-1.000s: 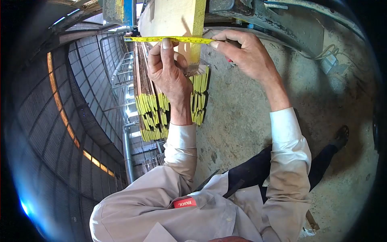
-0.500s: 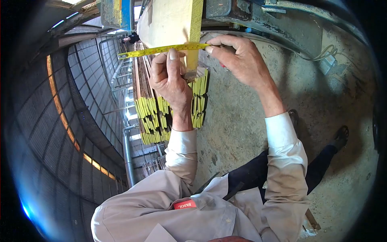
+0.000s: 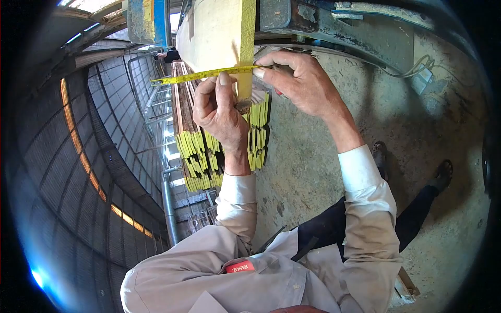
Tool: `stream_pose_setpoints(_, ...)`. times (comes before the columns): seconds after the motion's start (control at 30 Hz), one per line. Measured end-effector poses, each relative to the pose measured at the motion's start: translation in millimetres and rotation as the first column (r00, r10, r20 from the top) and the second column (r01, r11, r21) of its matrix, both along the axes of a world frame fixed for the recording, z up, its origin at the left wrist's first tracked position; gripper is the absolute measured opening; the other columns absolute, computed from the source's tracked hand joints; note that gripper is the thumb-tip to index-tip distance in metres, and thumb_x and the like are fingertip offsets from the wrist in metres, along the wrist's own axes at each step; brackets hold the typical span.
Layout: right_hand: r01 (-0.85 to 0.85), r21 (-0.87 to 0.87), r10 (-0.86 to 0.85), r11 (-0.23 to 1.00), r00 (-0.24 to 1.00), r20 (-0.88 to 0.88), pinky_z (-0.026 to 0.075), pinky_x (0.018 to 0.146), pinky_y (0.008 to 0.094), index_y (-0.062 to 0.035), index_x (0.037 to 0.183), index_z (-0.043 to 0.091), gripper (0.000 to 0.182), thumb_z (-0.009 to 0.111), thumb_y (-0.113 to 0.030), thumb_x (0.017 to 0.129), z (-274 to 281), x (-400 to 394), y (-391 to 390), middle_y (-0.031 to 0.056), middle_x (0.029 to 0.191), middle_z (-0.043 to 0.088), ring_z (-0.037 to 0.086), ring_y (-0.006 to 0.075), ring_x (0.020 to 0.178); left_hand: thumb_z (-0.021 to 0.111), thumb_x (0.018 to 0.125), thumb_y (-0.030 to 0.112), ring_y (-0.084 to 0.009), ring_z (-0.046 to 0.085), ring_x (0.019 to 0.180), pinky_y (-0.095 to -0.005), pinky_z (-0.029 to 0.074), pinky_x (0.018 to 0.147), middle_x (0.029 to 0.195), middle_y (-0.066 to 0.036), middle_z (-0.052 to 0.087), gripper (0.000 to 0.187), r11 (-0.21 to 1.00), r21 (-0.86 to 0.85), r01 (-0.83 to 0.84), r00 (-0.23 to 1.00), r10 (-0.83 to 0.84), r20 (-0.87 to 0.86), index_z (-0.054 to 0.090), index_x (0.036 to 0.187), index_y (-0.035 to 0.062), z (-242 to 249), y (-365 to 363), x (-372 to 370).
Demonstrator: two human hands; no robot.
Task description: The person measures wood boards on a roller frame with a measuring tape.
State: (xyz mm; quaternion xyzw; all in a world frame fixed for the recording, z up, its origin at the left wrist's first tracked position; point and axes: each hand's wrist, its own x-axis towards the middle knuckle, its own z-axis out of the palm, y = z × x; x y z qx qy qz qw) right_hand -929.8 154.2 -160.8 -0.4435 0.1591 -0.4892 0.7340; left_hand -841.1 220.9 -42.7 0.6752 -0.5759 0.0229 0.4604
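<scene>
A yellow tape measure blade stretches across the end of a pale wooden board whose edge is yellow. My left hand is closed near the board's end, its thumb and fingers pinching the blade from below. The blade's free end sticks out to the left, past the board. At the board's right edge, my right hand pinches the blade between thumb and index finger. A bit of red shows under that hand, mostly hidden by the fingers.
Below and behind the board lies a stack of planks with yellow-painted ends. Machinery stands at the upper right, with a cable and a pale box on the concrete floor. A person in dark clothing is far back.
My right hand has shifted left and slightly down, toward the board's edge. The blade sits a little lower in view. Both hands still hold it.
</scene>
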Motion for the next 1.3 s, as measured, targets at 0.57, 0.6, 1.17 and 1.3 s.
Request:
stream_pose_setpoints(0.57,-0.025,0.007,0.024,1.000,0.998,0.058,0.049,0.057,0.0247,-0.0052,0.108,0.074,0.025,0.067,-0.027,0.097,0,1,1,0.0014,0.084,0.069,0.058,0.0078,0.064,0.064,0.101,0.013,-0.0007,0.042,0.065,-0.0178,0.033,0.059,0.084,-0.001,0.067,0.013,0.999,0.041,0.000,1.000,-0.001,0.015,0.067,0.097,0.0012,2,3,5)
stream_pose_setpoints(0.6,-0.001,0.001,0.001,1.000,0.998,0.059,0.049,0.057,0.0248,-0.0048,0.108,0.074,0.026,0.067,-0.027,0.097,0,3,2,0.0015,0.084,0.069,0.058,0.0079,0.064,0.064,0.101,0.013,-0.0008,0.042,0.065,-0.0179,0.033,0.059,0.084,-0.001,0.067,0.013,0.999,0.044,0.018,1.000,-0.018,0.007,0.067,0.097,0.0014,2,4,6)
stream_pose_setpoints(1.17,0.010,-0.007,-0.010,1.000,1.000,0.007,0.055,0.069,0.0325,-0.0075,0.109,0.077,0.029,0.068,-0.031,0.094,1,0,1,0.0101,0.089,0.076,0.069,0.0167,0.071,0.066,0.099,0.008,-0.0015,0.042,0.061,-0.0196,0.032,0.054,0.079,0.001,0.065,0.009,0.999,0.025,0.021,1.000,-0.020,-0.011,0.069,0.094,0.0008,4,2,8)
stream_pose_setpoints(1.3,0.023,-0.006,-0.023,1.000,1.000,0.004,0.056,0.071,0.0331,-0.0070,0.109,0.077,0.029,0.068,-0.030,0.094,1,0,2,0.0104,0.090,0.076,0.069,0.0171,0.073,0.067,0.099,0.008,-0.0021,0.042,0.062,-0.0194,0.033,0.056,0.077,0.001,0.064,0.010,0.999,0.039,0.029,0.998,-0.027,-0.060,0.069,0.093,0.0007,4,1,11)
